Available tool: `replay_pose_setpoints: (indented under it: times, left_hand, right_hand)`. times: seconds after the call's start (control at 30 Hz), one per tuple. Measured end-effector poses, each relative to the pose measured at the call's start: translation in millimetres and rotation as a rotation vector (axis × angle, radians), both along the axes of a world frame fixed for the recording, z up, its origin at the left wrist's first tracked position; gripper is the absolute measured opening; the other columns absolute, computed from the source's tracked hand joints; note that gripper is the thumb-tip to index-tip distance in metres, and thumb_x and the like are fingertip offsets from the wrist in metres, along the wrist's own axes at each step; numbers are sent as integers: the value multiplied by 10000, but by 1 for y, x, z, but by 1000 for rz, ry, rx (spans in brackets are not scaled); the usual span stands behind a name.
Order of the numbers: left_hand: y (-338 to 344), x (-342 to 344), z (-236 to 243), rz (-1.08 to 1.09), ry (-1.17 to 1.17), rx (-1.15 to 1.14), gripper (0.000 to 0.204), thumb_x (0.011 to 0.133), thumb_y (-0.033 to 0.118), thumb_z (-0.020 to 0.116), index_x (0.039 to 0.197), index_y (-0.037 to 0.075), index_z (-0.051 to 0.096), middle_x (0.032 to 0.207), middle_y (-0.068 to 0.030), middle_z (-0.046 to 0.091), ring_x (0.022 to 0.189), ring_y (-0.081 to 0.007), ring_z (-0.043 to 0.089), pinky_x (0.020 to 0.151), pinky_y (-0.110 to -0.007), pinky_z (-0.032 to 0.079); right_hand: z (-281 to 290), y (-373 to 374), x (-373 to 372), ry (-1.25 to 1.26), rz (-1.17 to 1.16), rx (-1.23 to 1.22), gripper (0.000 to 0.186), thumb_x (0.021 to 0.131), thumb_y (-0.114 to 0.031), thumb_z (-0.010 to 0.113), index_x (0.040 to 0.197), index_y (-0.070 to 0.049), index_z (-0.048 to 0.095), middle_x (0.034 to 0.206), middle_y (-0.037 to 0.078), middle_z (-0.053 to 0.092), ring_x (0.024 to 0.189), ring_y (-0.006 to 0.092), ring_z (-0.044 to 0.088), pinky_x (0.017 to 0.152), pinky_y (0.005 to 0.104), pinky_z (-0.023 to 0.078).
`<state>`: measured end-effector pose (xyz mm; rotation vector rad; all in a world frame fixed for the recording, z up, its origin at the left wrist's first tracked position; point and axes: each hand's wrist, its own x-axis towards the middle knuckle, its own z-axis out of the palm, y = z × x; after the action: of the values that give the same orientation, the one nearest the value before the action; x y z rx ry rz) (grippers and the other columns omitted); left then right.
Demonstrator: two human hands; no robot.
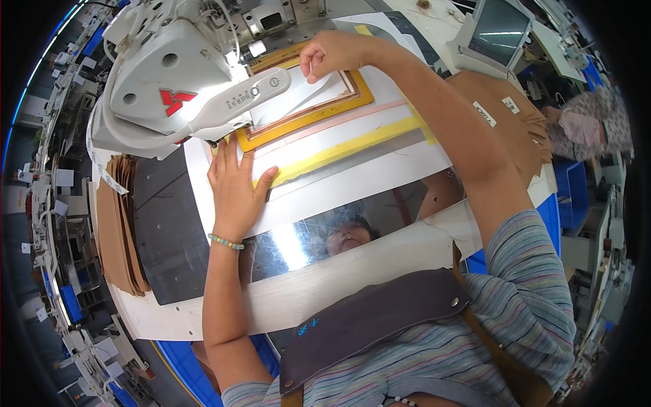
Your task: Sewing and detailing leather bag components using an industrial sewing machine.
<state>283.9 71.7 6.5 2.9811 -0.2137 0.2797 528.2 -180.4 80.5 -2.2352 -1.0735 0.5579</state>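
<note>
My left hand (234, 190) lies flat with its fingers spread on a white sheet (325, 178), its fingertips by the near left corner of a yellow rectangular frame (315, 117). Over the frame's far side, my right hand (339, 55) is closed, thumb and fingers pinched together. What the pinch holds, if anything, is too small to make out. Just below those fingertips, a thin white piece (308, 100) inside the frame shows a curved, raised-looking edge. A yellow tape strip (346, 150) runs across the sheet on the near side of the frame.
A white sewing machine head (163, 88) with a lamp arm (234, 98) overhangs the frame's left side. Brown cut pieces are stacked at the left (119, 230) and right (498, 112). A shiny metal plate (400, 203) lies nearer me. A screen (500, 32) stands far right; another person (593, 125) is beyond.
</note>
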Motion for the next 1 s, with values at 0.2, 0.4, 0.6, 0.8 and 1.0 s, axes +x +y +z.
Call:
replay_pose_setpoints:
  times: [0.2, 0.4, 0.6, 0.8, 1.0]
  left_hand:
    - [1, 1, 3, -22, -7, -12, 733, 980, 582, 613, 1445, 16, 591, 1640, -248, 332, 1549, -415, 231, 1233, -552, 161]
    - [3, 0, 4, -34, 0, 18, 763, 955, 606, 636, 1458, 35, 584, 1629, -253, 334, 1542, -415, 235, 1226, -551, 174]
    - [4, 2, 6, -54, 4, 30, 773, 952, 621, 626, 1459, 39, 582, 1622, -258, 337, 1540, -416, 237, 1225, -553, 176]
    - [4, 1, 4, -37, 14, 39, 744, 989, 602, 573, 1472, 36, 565, 1637, -265, 324, 1557, -412, 224, 1228, -551, 168]
    - [3, 1, 3, -44, -28, 42, 728, 982, 590, 594, 1457, 40, 579, 1630, -256, 339, 1553, -402, 235, 1224, -546, 182]
  right_hand:
    - [-1, -26, -8, -156, 16, -192, 100, 787, -112, 784, 861, -52, 753, 732, 36, 713, 686, 132, 652, 641, 307, 492]
    - [-2, -26, -13, -158, 42, -231, 75, 771, -71, 768, 834, -51, 734, 747, 43, 714, 687, 153, 653, 636, 320, 492]
    - [-1, -18, -9, -171, 118, -358, 109, 738, -55, 765, 827, -60, 702, 682, 38, 660, 675, 181, 633, 617, 352, 472]
    - [-2, -10, -16, -225, 149, -582, 101, 816, -25, 670, 888, -57, 733, 1008, 88, 694, 903, 235, 667, 732, 388, 519]
    - [-11, -11, -45, -829, 82, -576, 151, 891, -18, 597, 907, -51, 743, 1194, 128, 660, 1146, 253, 623, 901, 418, 541]
